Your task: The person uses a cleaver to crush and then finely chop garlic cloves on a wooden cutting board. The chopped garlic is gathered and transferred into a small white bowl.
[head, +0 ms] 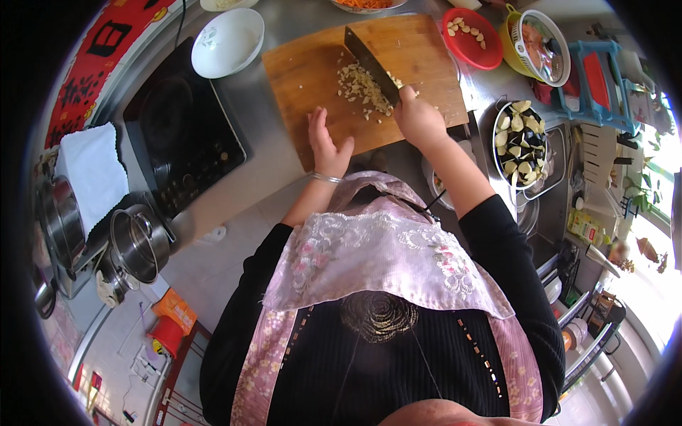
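Note:
My right hand (421, 118) grips the handle of a Chinese cleaver (371, 66), whose dark blade stands on edge across a heap of chopped garlic (362, 88). Most of the garlic lies to the left of the blade, with some bits on its right. Under it is a wooden cutting board (303, 69). My left hand (327, 142), with a bracelet at the wrist, is at the board's near left edge. Its fingers are spread and hold nothing; whether it touches the wood I cannot tell.
Left of the board are a white bowl (229, 42) and a black induction cooktop (181, 128). To the right sit a red plate (471, 52) with garlic cloves, a yellow basket (511, 53), and a bowl of cut eggplant (520, 144) by the sink (554, 223). Steel pots (139, 242) stand at far left.

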Motion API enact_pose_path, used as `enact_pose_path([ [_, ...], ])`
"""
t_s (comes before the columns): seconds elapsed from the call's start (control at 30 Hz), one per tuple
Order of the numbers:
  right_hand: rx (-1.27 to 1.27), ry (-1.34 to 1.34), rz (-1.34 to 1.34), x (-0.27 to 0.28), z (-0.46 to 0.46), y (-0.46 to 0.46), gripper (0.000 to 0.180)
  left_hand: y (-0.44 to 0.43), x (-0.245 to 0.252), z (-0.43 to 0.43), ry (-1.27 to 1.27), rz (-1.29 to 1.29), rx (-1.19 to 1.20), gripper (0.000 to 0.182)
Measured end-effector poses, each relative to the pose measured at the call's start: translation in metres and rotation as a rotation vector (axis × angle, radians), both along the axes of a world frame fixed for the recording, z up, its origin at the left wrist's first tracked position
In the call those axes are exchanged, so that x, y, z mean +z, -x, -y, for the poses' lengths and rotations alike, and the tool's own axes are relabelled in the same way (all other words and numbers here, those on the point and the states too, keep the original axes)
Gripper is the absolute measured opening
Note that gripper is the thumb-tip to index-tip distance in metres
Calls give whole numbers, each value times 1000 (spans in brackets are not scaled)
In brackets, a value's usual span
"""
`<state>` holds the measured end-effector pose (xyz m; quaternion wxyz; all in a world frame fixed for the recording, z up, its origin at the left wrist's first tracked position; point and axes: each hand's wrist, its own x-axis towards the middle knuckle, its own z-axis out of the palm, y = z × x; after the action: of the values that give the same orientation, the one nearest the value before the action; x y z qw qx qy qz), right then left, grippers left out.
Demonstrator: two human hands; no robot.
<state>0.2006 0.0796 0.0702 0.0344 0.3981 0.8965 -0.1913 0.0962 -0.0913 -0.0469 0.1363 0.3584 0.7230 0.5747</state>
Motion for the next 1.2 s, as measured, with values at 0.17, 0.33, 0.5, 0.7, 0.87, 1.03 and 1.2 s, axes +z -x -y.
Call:
enact_pose_path([
  [0.17, 158, -23, -42, 8, 0, -31, 17, -3, -1, 0, -29, 74, 17, 80],
  [0.33, 364, 56, -64, -3, -14, -61, 14, -2, 2, 1, -27, 50, -1, 77],
  [0.5, 355, 6, 119, -2, -46, -42, 15, -4, 2, 0, -11, -8, 15, 76],
  [0.7, 136, 58, 271, 10, -25, -11, 20, -6, 1, -2, -3, -49, 69, 75],
  [0.87, 105, 40, 118, 6, -11, -8, 19, -6, 3, -4, -16, -47, 83, 73],
  [1.03, -20, 74, 64, 2, -6, -7, 19, -6, 8, -3, 1, -40, 81, 72],
  [1.2, -69, 71, 3, -2, -3, -6, 21, -6, 8, -4, -2, -58, 75, 70],
])
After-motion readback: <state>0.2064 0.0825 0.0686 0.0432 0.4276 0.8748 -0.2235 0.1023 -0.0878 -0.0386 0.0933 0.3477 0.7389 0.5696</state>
